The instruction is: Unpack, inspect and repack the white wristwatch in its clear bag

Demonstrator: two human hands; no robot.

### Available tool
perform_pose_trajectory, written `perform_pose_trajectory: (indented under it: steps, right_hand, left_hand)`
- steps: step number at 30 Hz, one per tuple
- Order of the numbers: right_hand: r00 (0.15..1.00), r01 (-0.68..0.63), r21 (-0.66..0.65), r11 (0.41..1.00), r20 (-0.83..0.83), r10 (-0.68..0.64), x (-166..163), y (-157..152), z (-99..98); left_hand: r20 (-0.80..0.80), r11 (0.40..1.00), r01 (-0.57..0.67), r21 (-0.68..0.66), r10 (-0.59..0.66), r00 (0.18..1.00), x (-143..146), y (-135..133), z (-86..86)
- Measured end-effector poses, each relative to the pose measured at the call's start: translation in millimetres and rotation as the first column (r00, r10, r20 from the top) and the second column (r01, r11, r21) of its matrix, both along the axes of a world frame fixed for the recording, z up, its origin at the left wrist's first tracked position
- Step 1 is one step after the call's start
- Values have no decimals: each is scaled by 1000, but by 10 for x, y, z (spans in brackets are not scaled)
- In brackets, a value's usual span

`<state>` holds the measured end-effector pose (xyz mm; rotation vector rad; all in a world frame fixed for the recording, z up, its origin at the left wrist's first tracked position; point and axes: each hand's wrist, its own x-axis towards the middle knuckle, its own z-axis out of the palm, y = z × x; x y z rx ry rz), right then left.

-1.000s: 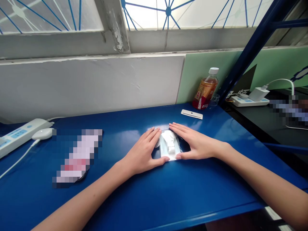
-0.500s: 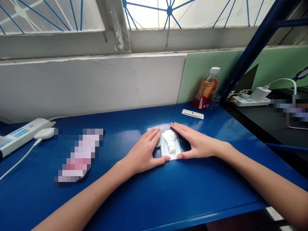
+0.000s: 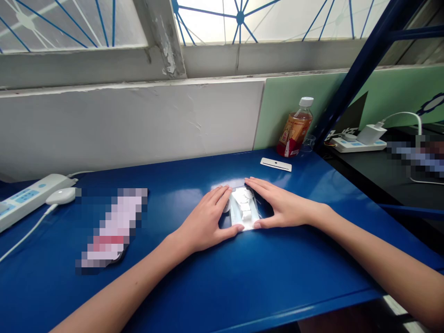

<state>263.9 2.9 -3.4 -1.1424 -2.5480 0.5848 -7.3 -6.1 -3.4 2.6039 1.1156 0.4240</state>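
A small clear plastic packet (image 3: 245,210) with white and pale-blue contents lies flat on the blue desk (image 3: 194,296); I cannot make out what is inside. My left hand (image 3: 211,217) rests at its left edge, thumb stretched toward the near corner and fingers extended. On the other side, my right hand (image 3: 274,203) lies with thumb and fingers apart, its thumb at the near right corner of the packet. A whitish rounded edge shows beside my left fingers, mostly hidden.
A blurred-out phone (image 3: 111,231) lies at left, near a power strip (image 3: 34,196) and a white round charger (image 3: 61,195) with cable. Toward the back right are a flat white strip (image 3: 276,164) and a drink bottle (image 3: 294,132). A blue metal post (image 3: 360,69) rises behind.
The camera view has shifted slightly. Both hands stay in place around the packet.
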Motion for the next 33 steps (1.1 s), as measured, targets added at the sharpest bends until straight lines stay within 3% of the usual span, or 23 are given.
perform_pose_trajectory:
  steps: [19,28,33]
  right_hand:
    - [1000,-16,44,999,24,15,-15,15,-8]
    - [995,79,266,961,-72,-63,-50,45,48]
    - [979,134,280,951,-186,-83,-62,50,47]
  left_hand:
    - [-55,1000,-26,15,27,998,-4,-10,-16]
    - [-29,996,-78,46,80,996,-7,-14,-32]
    - [-11,992,-105,70,106,994,-9,8,-62]
